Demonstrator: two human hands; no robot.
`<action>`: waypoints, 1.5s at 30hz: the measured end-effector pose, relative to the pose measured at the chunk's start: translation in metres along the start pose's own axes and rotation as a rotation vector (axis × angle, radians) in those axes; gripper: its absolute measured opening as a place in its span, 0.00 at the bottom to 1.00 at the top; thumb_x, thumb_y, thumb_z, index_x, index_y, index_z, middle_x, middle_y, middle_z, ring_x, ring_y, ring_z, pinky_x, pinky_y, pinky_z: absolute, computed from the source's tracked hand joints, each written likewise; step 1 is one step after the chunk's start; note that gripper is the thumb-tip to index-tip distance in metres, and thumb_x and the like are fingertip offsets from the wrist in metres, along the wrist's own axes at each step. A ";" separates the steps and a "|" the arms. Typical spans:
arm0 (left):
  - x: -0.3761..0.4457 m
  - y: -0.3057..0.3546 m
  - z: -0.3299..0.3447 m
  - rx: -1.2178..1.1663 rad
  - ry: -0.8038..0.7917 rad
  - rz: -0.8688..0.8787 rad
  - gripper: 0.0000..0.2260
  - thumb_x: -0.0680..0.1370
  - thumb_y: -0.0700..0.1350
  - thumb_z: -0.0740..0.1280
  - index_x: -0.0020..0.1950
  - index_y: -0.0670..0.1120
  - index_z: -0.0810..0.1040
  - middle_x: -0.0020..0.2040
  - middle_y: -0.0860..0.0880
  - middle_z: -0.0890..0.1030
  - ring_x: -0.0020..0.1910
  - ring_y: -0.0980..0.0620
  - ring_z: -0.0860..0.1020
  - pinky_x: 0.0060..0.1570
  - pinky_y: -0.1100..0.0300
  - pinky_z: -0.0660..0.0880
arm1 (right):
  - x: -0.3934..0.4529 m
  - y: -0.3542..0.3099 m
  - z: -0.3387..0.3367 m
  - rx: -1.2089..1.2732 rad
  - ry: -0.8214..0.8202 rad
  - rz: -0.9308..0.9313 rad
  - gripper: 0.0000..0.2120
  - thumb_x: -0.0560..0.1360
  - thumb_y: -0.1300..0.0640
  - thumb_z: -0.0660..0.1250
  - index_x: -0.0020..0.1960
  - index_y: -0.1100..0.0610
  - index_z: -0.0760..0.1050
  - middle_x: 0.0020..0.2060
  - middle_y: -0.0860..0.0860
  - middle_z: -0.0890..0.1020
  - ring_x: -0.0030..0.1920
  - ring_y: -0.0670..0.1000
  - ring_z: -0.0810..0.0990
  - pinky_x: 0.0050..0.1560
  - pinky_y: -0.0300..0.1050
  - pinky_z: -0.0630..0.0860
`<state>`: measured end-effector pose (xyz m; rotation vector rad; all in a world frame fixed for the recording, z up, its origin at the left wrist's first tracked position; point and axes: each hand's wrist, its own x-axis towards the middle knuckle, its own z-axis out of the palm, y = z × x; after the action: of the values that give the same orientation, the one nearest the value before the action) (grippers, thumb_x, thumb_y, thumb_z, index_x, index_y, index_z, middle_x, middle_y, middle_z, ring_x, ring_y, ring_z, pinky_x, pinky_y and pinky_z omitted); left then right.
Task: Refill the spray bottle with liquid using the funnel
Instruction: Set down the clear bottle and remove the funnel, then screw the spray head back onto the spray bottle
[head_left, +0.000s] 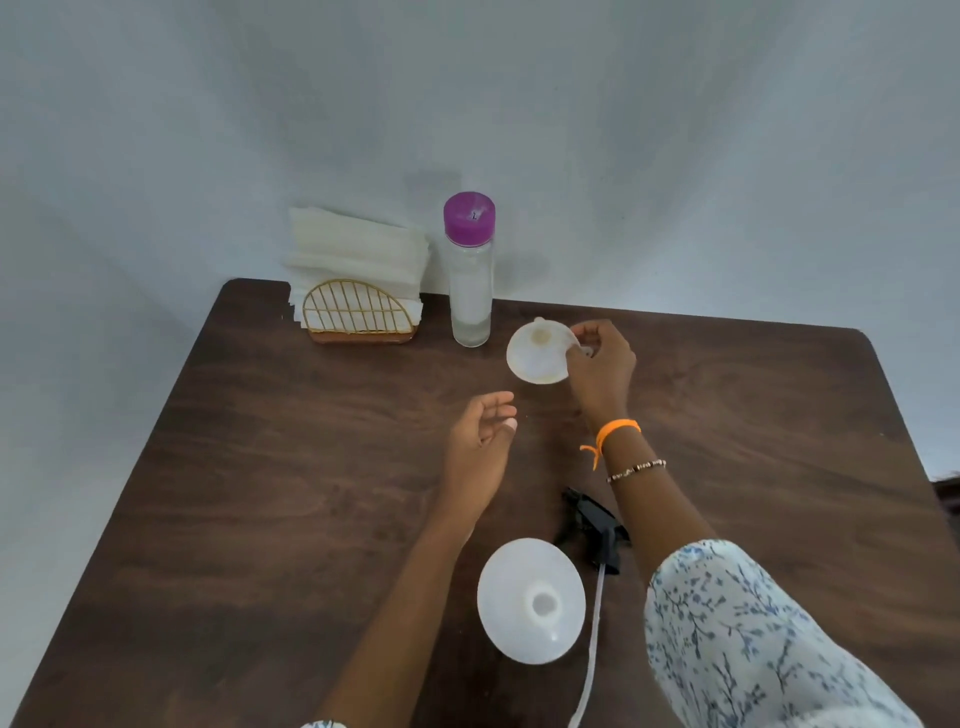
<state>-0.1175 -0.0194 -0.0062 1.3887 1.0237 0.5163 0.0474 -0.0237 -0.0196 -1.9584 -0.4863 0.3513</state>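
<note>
Head view shows your right hand (597, 364) pinching the small white plastic funnel (540, 352) by its rim, tilted above the dark wooden table (260, 467), likely to carry it to the open-necked white spray bottle (531, 600) near you, while your left hand (480, 447) hovers loosely open, empty.

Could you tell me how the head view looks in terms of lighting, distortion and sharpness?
Head view: soft, even light with faint shadows; wide-angle bending curves the table edges; the clear bottle and funnel in the right hand are slightly soft; left hand mildly blurred.
</note>
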 end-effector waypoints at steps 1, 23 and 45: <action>0.003 -0.001 0.002 0.003 -0.001 -0.002 0.12 0.77 0.38 0.63 0.57 0.52 0.75 0.51 0.55 0.79 0.50 0.65 0.76 0.48 0.77 0.71 | 0.005 0.002 0.004 -0.013 -0.003 -0.004 0.09 0.69 0.69 0.62 0.44 0.59 0.76 0.40 0.50 0.79 0.39 0.47 0.74 0.34 0.24 0.68; -0.059 -0.008 -0.012 -0.018 -0.022 -0.018 0.13 0.77 0.37 0.63 0.55 0.54 0.77 0.51 0.56 0.81 0.51 0.62 0.78 0.51 0.66 0.74 | -0.054 0.019 -0.045 -0.086 -0.140 0.088 0.11 0.72 0.62 0.68 0.54 0.55 0.75 0.53 0.48 0.75 0.54 0.45 0.72 0.54 0.38 0.67; -0.155 -0.029 -0.016 0.085 -0.101 0.210 0.21 0.72 0.35 0.70 0.58 0.57 0.76 0.57 0.63 0.78 0.58 0.66 0.74 0.58 0.68 0.71 | -0.172 0.048 -0.094 -0.464 -0.139 0.389 0.19 0.69 0.47 0.72 0.32 0.63 0.76 0.27 0.55 0.77 0.33 0.56 0.75 0.35 0.42 0.67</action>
<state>-0.2163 -0.1419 0.0117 1.5918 0.8310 0.5559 -0.0521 -0.1995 -0.0193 -2.4979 -0.2854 0.6718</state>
